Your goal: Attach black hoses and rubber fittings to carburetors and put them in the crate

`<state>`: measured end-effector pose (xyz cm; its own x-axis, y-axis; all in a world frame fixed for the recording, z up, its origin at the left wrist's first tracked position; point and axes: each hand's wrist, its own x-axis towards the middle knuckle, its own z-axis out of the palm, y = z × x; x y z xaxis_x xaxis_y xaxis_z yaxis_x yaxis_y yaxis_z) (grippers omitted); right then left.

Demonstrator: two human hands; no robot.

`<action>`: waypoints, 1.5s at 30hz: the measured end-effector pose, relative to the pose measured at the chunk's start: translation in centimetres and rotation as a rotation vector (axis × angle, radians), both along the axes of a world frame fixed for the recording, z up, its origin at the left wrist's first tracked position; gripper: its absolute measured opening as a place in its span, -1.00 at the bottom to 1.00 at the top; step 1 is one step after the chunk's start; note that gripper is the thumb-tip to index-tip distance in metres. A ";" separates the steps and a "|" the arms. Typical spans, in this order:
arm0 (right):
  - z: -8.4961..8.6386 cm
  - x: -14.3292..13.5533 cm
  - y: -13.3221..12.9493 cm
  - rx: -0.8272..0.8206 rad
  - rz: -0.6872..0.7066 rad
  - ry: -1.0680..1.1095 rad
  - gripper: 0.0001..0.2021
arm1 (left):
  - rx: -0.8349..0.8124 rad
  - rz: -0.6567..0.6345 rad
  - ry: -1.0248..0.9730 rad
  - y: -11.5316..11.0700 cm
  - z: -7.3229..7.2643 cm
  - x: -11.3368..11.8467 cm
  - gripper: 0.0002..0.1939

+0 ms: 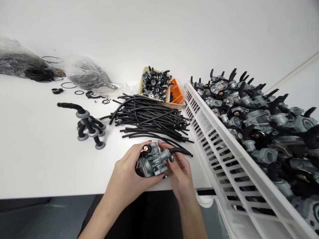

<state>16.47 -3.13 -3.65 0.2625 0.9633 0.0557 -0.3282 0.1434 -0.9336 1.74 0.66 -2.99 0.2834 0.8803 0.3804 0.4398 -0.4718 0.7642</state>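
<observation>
A grey metal carburetor [152, 163] is held between my two hands above the front edge of the white table [50, 159]. My left hand [132, 169] wraps round its left side, the thumb along the bottom. On the other side, my right hand [179, 167] is closed round the part's right end, where a black rubber tube [179, 150] sticks out to the right. Just beyond the hands lies a pile of black hoses [152, 116]. Black elbow tubes with grey caps [92, 132] stand in a cluster to the left.
A white slatted crate [211, 132] full of carburetors [259, 116] fills the right side. Behind the hoses sit a cream bin [141, 81] of capped tubes and an orange basket [177, 91]. Plastic bags [86, 71] and black rings [68, 85] lie at the back left.
</observation>
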 end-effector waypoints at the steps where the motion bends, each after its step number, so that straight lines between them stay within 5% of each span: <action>1: 0.0 0.0 0.0 -0.004 0.002 -0.006 -0.73 | -0.002 -0.002 0.004 0.0 0.0 0.0 -0.36; 8: 0.4 -0.3 0.0 -0.007 -0.028 0.021 -0.77 | 0.064 -0.026 0.007 -0.2 0.1 0.0 -0.40; 15: 0.6 -0.7 0.1 -0.025 -0.009 0.024 -0.54 | 0.181 -0.069 0.041 -0.3 -0.1 0.2 -0.39; 24: 0.6 0.4 0.3 0.022 0.113 -0.051 -0.79 | 0.083 -0.040 -0.010 -0.3 0.1 0.2 -0.40; 45: 0.6 0.2 0.4 0.003 0.085 0.117 -0.66 | 0.016 0.014 -0.017 -0.2 0.0 0.2 -0.38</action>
<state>16.72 -2.76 -3.02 0.1844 0.9823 0.0321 -0.4456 0.1127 -0.8881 1.89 0.43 -2.94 0.2642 0.8780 0.3991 0.4333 -0.4778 0.7642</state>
